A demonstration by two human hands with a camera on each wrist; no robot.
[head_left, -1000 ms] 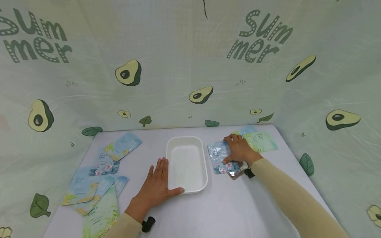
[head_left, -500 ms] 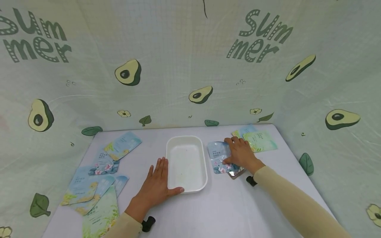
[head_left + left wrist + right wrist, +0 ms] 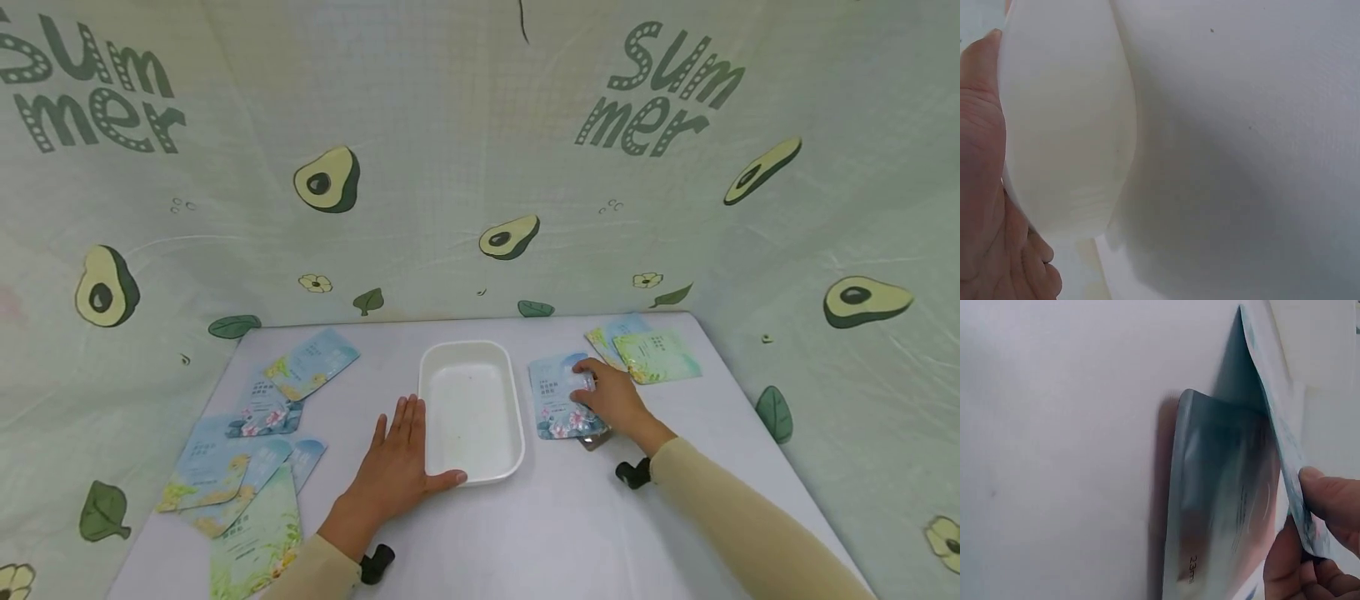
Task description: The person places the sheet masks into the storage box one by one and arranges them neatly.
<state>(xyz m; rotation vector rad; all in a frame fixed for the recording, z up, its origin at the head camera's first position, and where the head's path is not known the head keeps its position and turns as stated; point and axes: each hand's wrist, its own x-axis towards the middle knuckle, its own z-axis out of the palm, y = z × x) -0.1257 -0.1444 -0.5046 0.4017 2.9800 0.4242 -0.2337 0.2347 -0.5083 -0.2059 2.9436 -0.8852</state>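
Note:
My right hand [image 3: 617, 397] pinches the right edge of a blue sheet-mask packet [image 3: 553, 392] printed with pink flowers. In the right wrist view, thumb and fingers meet over that tilted packet [image 3: 1269, 394]. Beneath it lies a second, silvery packet [image 3: 1216, 487] marked 23ml, mostly hidden in the head view. With fingers straight, my left hand [image 3: 397, 467] rests against the left side of a white plastic tray [image 3: 517, 417], its thumb along the near corner. The left wrist view shows the same hand [image 3: 985, 169] touching the tray's outer wall [image 3: 1069, 125].
Several blue and green packets [image 3: 210, 467] lie overlapping on the left of the white table [image 3: 480, 550]. A green packet [image 3: 660, 354] and a blue one [image 3: 609, 337] lie at the back right. A fabric backdrop [image 3: 420, 167] with avocados hangs behind the table.
My right hand has shifted from lying over the flowered packet to its right edge, and that edge is now pinched and raised. The left hand has stayed at the tray.

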